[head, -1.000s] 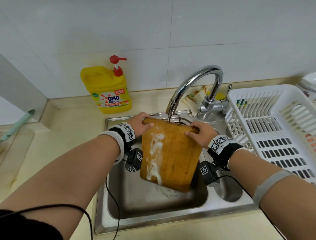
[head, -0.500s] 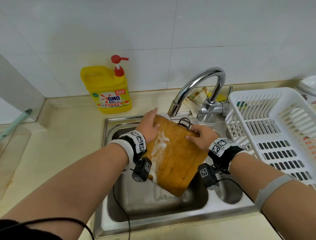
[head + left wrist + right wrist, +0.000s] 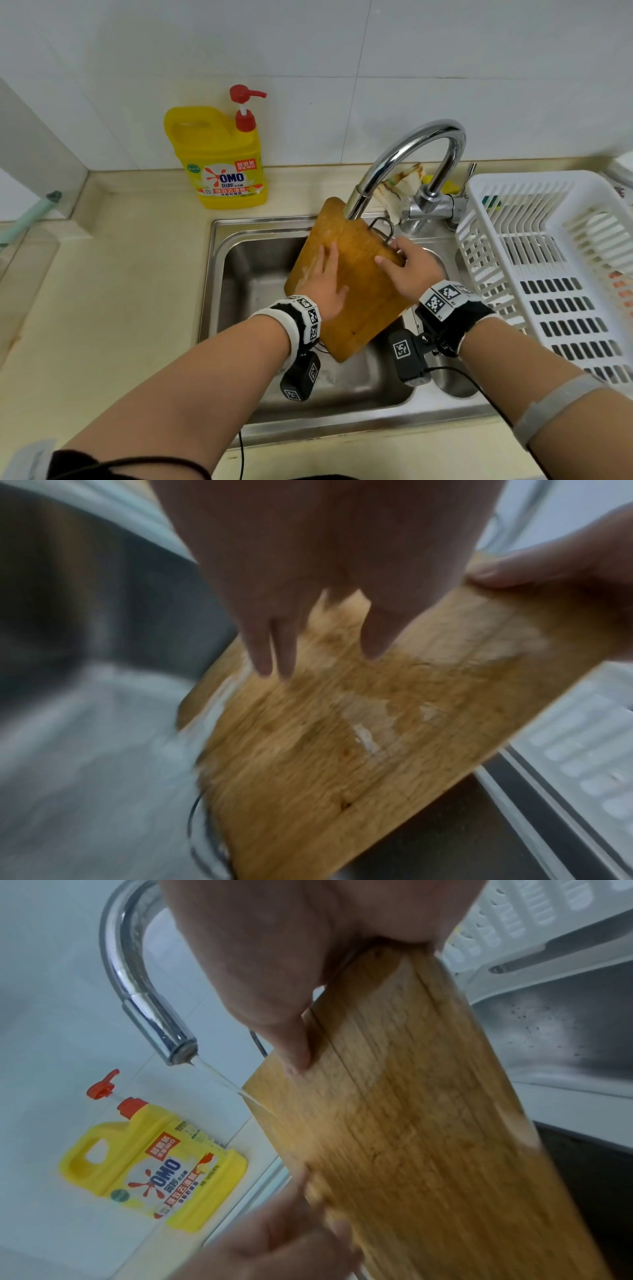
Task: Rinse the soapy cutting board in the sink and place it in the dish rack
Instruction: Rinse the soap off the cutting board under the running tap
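Note:
A wooden cutting board is held tilted over the steel sink, its top edge under the chrome faucet. A thin stream of water lands on that top edge. My right hand grips the board's right edge near the wire hanging loop, thumb on the face. My left hand lies flat on the wet face with straight fingers. A little white foam clings near the left edge.
A white slatted dish rack stands right of the sink. A yellow OMO detergent bottle with a red pump sits on the counter behind the sink. A cloth lies behind the faucet base.
The board has tipped further left with its top under the spout. My left hand left the board's edge and slid flat onto its face. Most of the white foam streak is gone.

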`<state>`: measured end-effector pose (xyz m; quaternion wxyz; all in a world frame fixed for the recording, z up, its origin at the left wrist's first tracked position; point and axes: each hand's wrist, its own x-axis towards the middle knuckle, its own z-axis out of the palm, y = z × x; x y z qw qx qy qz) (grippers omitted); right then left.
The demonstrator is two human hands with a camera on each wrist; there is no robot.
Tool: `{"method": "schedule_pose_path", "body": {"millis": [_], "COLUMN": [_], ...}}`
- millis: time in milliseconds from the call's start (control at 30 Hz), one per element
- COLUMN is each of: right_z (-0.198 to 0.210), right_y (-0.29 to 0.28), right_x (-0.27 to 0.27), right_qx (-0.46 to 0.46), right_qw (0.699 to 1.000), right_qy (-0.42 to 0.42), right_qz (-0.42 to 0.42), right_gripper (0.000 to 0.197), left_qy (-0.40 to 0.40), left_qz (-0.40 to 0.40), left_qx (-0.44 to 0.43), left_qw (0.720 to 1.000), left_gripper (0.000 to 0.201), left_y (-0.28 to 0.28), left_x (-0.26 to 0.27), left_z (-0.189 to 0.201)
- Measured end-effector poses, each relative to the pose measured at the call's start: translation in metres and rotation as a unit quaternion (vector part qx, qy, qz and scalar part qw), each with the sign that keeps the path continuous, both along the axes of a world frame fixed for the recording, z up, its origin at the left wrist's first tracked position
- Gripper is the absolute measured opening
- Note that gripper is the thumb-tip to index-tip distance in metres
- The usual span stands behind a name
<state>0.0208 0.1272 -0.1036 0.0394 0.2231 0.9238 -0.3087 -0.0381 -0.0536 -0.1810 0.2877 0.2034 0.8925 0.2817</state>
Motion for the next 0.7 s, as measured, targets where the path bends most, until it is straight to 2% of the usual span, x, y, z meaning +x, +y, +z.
{"method": "schedule_pose_path", "body": {"millis": [67,133,267,367,500,600,700], "right_z": [0.004,0.008,0.012,0.012,0.007,-0.001,-0.007], "right_y": [-0.004,-0.008,-0.013,-0.011,-0.004,0.001,0.002], "right_x": [0.0,0.0,-0.002,-0.001,0.01,0.026,0.037], "right_qx": [-0.002,0.003,0.013,-0.008,-0.056,-0.09,-0.119], "right_qw": [1.0,1.0,0.998,0.998,0.997,0.995,0.991], "right_qy": [-0.006,-0.014,-0.03,-0.03,-0.038,-0.041,-0.05], "right_qz": [0.011,0.026,0.056,0.057,0.024,-0.004,-0.018], "right_gripper": [0.025,0.028,0.034,0.033,0.039,0.043,0.043], "left_qy": [-0.067,-0.079,0.02,0.046,0.02,-0.039,-0.064], "left_qz": [0.001,0.023,0.098,0.096,0.052,0.015,0.013], "left_qx": [-0.048,-0.041,0.078,0.117,0.068,0.001,-0.015], "left_qw": [0.997,0.996,0.992,0.987,0.996,0.999,0.998], "left_gripper": [0.097,0.101,0.103,0.106,0.109,0.109,0.107], "left_y": [-0.009,-0.013,0.001,0.013,0.018,0.013,0.008], "left_x": [0.0,-0.001,-0.011,-0.018,-0.011,-0.004,-0.002], "left_z": [-0.015,-0.019,0.016,0.038,0.031,0.01,0.001]}}
